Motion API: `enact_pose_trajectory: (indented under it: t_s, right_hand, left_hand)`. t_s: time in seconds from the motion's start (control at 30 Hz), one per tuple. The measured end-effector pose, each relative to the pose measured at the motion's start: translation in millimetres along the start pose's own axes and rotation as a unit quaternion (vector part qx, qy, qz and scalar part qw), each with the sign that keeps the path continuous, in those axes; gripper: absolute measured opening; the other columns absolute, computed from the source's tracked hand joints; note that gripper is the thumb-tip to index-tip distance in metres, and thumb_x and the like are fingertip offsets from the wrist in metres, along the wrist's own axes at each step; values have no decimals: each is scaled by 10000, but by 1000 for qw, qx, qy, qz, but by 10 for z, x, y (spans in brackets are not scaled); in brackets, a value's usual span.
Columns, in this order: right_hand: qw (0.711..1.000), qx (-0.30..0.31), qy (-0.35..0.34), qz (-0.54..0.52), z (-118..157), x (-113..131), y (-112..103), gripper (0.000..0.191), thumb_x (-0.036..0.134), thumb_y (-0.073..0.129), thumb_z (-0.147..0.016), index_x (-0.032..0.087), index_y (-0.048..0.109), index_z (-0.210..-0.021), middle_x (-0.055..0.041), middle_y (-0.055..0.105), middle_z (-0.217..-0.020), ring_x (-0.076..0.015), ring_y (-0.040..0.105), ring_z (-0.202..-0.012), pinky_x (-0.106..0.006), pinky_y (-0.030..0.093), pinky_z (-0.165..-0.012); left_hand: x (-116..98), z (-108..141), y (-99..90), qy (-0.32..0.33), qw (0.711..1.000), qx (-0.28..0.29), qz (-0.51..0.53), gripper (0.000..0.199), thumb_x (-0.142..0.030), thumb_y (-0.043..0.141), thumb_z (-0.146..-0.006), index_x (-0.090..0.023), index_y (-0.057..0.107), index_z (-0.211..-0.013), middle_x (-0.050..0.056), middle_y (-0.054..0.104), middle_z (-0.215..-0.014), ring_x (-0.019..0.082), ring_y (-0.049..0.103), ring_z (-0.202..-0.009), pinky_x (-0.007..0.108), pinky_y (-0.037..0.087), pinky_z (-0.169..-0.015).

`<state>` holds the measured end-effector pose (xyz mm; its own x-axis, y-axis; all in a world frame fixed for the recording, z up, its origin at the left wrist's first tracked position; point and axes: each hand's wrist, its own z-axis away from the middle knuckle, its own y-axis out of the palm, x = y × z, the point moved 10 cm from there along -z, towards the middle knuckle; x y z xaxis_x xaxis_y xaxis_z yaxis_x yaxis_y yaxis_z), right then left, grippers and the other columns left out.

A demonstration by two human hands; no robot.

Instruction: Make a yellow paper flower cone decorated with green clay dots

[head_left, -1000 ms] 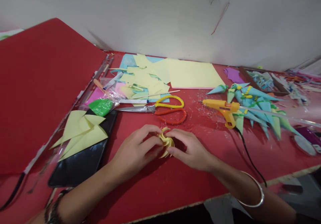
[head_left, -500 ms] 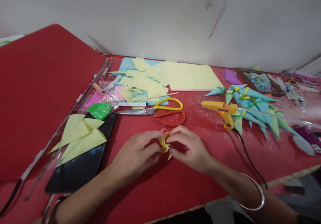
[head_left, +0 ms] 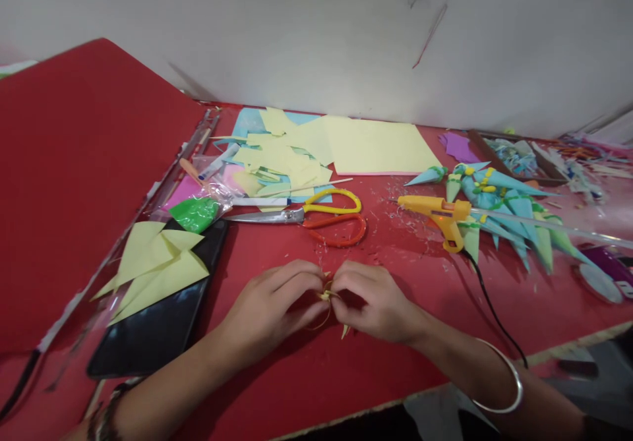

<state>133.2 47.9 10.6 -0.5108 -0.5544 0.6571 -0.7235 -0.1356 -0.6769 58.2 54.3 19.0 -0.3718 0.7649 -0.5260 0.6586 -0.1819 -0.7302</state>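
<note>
Left hand [head_left: 277, 302]: pinching the curled yellow paper [head_left: 326, 295], fingertips nearly meeting
Right hand [head_left: 373, 299]: gripping its other side likewise
Paper's look: showing thin, looping edges, mostly hidden
Place: sitting between both hands
Scissors [head_left: 297, 216]: lying just beyond

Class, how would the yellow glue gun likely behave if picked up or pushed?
The glue gun may feel unbalanced, since a long clear stick juts from its back. Its trailing black cord might drag. Lying on its side, it probably won't roll.
</note>
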Motion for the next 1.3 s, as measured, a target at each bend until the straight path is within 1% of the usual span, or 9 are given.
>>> enact_pose_trajectory:
  t_s: [0.1, 0.23, 0.43, 0.73, 0.87, 0.97, 1.07, 1.17, 1.3]
  right_hand:
    - [1000, 1, 0, -14, 8, -6, 11, 80, 146, 476, -789, 185, 514, -731, 19, 517, -655, -82, 454, -582, -184, 351, -535]
    - [999, 6, -6, -32, -1, -2, 25, 105, 135, 457, -813, 181, 514, -738, 24, 510, -658, -72, 449, -596, -168, 350, -564]
    - [998, 45, -15, -32, 9, 0, 88, 148, 165, 423, -851, 180, 488, -720, 21, 487, -665, -77, 438, -618, -171, 342, -577]
    - [996, 77, -28, -42, 22, 22, 147, 190, 187, 397, -872, 182, 481, -702, 12, 492, -675, -88, 448, -648, -182, 354, -598]
    - [995, 76, -33, -48, 17, 41, 135, 194, 183, 392, -872, 188, 489, -705, 9, 508, -679, -93, 466, -663, -189, 365, -602]
    - [996, 69, -37, -51, 12, 60, 108, 180, 172, 396, -870, 192, 501, -726, 6, 530, -705, -91, 482, -679, -188, 372, -605]
    - [997, 59, -40, -43, 11, 68, 84, 178, 182, 397, -875, 196, 515, -742, 1, 539, -725, -94, 489, -690, -191, 379, -610]
    - [998, 49, -42, -30, 14, 65, 72, 173, 203, 399, -881, 193, 525, -762, -10, 539, -728, -103, 487, -693, -199, 385, -618]
    - [998, 46, -34, -7, 15, 43, 74, 186, 213, 395, -881, 192, 522, -747, -10, 533, -701, -109, 477, -657, -207, 379, -589]
  left_hand:
    - [38, -5, 48, -27, 999, 21, 24, 44, -226, 499, -816, -193, 491, -787, -3, 602, -769, 103, 572, -671, 191, 456, -599]
    - [92, 9, 82, -65, 997, 30, 32, 89, -211, 478, -821, -186, 488, -736, -24, 563, -689, 83, 527, -589, 169, 419, -542]
    - [42, 14, 125, -46, 997, 49, 49, 113, -163, 475, -811, -182, 469, -699, -33, 508, -670, 74, 476, -572, 153, 373, -517]
    - [13, -32, 139, -55, 988, 87, 112, 146, -139, 448, -816, -177, 479, -679, -30, 492, -667, 75, 475, -596, 153, 384, -555]
    - [27, -24, 128, -62, 987, 84, 120, 135, -152, 451, -807, -185, 479, -679, -28, 508, -671, 82, 492, -592, 166, 398, -551]
    - [77, -4, 111, -80, 986, 72, 126, 31, -168, 491, -790, -199, 486, -789, -28, 543, -724, 90, 524, -637, 180, 424, -588]
    - [102, 1, 103, -87, 986, 66, 124, 85, -173, 501, -792, -209, 485, -868, -22, 564, -766, 97, 546, -682, 194, 440, -623]
    - [72, -15, 76, -66, 990, 52, 109, 40, -161, 488, -804, -200, 493, -813, -15, 568, -763, 94, 542, -677, 189, 435, -616]
    - [48, -15, 92, -48, 994, 53, 83, 74, -157, 471, -821, -198, 509, -773, -4, 561, -780, 97, 533, -684, 188, 425, -613]
